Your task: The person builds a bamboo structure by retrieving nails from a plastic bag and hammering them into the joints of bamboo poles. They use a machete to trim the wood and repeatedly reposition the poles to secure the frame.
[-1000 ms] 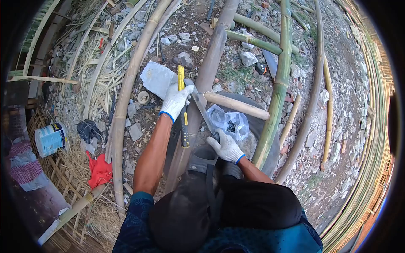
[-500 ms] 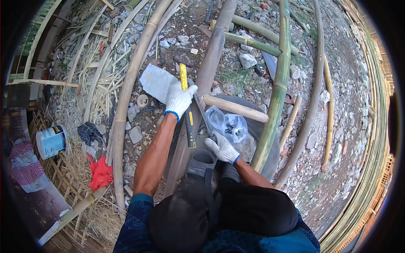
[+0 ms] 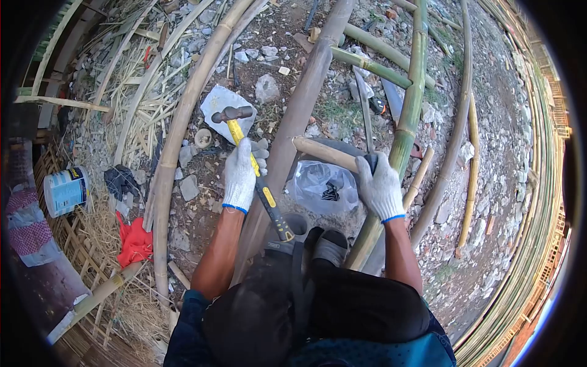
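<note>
My left hand (image 3: 239,178), in a white knit glove, is closed round the yellow-and-black handle of a hammer (image 3: 266,197). The hammer's head points away from me, over a pale stone slab (image 3: 215,101). My gloved right hand (image 3: 381,188) grips the dark handle of a long-bladed knife (image 3: 365,113), its narrow blade pointing forward beside the green bamboo pole (image 3: 403,137). Between my hands lies a clear plastic bag (image 3: 309,183) with small dark pieces like nails inside. A short bamboo piece (image 3: 324,151) runs behind the bag, its right end close to my right hand.
A thick brown bamboo pole (image 3: 299,107) runs forward between my hands, and a long pole (image 3: 174,153) lies to the left. Another blade (image 3: 391,98) rests beyond the green pole. At left are a red cloth (image 3: 134,241) and a white bucket (image 3: 64,192). Rubble covers the ground.
My right hand has swung right and forward with the knife, away from my left hand. The hammer has tilted leftward, with my left hand lower on its handle.
</note>
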### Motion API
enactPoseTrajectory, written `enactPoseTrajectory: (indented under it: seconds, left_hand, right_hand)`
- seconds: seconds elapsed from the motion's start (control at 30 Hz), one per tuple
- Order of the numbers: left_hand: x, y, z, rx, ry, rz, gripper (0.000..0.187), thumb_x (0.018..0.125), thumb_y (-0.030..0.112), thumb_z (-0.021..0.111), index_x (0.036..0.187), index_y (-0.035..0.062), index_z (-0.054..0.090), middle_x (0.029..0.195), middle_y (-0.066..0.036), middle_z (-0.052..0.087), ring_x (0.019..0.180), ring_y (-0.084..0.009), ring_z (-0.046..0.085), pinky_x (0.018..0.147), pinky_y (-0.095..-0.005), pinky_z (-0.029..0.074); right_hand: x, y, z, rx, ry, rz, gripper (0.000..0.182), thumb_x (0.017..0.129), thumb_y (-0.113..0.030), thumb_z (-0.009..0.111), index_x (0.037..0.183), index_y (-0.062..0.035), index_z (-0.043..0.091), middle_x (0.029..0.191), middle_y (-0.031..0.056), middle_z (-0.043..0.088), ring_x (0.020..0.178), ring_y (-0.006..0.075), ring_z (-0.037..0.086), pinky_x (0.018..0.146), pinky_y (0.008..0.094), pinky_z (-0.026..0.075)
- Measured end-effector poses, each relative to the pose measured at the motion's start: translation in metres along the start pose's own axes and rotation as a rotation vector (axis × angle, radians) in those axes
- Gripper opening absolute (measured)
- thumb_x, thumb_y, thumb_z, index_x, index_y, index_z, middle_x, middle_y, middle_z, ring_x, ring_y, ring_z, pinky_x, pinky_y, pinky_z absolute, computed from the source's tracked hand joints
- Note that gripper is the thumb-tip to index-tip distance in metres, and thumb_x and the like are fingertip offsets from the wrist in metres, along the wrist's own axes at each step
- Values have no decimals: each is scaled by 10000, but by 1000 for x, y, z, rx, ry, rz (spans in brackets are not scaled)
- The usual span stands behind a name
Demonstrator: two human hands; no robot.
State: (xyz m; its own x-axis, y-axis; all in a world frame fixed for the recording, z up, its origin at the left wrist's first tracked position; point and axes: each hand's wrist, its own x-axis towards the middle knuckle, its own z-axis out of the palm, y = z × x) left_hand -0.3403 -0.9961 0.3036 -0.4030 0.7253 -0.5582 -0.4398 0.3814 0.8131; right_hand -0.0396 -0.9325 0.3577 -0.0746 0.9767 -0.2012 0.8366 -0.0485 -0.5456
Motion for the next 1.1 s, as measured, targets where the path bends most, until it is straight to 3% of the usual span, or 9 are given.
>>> enactPoseTrajectory:
  seconds: [0.17,0.23,0.33,0.4,0.5,0.63,0.73,1.0,1.1]
  left_hand:
    - [-22,-33,38,17,-66,148,414,1152,398,438,1199,18,595,1001,-88,716,760,-103,644,687,-276,554]
    - [-24,-43,56,-10,-68,212,417,1156,393,426,1248,16,579,1102,-91,698,869,-104,650,762,-272,552]
    - [-31,-39,63,123,-126,192,593,1151,445,413,1521,-19,440,1268,-184,669,1104,-248,662,948,-364,525]
    - [-20,-36,59,231,-251,418,568,1127,399,490,1514,-15,453,1338,-221,643,1200,-343,632,1042,-440,488]
    - [-21,-21,33,1074,-76,918,658,1022,385,654,1519,3,455,1405,-231,606,1284,-402,575,1116,-484,441]
    - [-33,-44,12,1234,188,502,940,770,446,862,1513,21,472,1359,-206,619,1303,-409,553,1146,-502,421]
    - [-27,-53,12,1263,81,336,827,753,451,868,1377,17,544,1270,-172,656,1267,-376,578,1089,-508,449]
    - [-24,-60,9,1328,131,428,715,747,453,867,1260,47,579,1241,-144,665,1237,-331,597,1008,-482,476]
    - [-23,-60,7,1332,142,467,707,759,448,862,1264,45,577,1254,-140,662,1251,-321,594,1018,-484,474]
  right_hand:
    - [66,16,0,-463,100,-348,474,970,-378,729,1258,-17,623,1185,234,714,1124,409,691,938,527,549]
    - [43,-28,1,-187,50,-523,607,928,-381,764,1379,-15,588,1375,241,623,1281,408,610,1046,504,510]
    - [12,-68,24,323,-572,-440,714,908,-249,765,1512,0,476,1332,273,629,1233,397,657,1101,460,498]
    - [19,-68,42,359,-555,-400,680,931,-209,727,1525,-6,464,1318,269,640,1219,387,666,1069,457,512]
    - [46,-95,14,199,-533,-411,577,991,-193,639,1510,-9,466,1096,282,703,1066,433,707,919,500,546]
    - [93,-124,-30,-244,-527,-792,441,1021,-198,583,1438,-56,563,975,290,715,915,468,714,842,530,553]
    - [131,-170,-37,-577,-641,-1058,446,980,-140,588,1425,-140,619,959,252,732,895,431,735,827,506,581]
    - [117,-218,-14,-817,-588,-1380,412,930,-139,637,1327,-214,715,894,143,762,868,362,768,725,466,625]
    - [114,-232,-9,-1043,-638,-1437,567,920,-101,674,1457,-276,638,971,124,750,869,325,760,710,444,618]
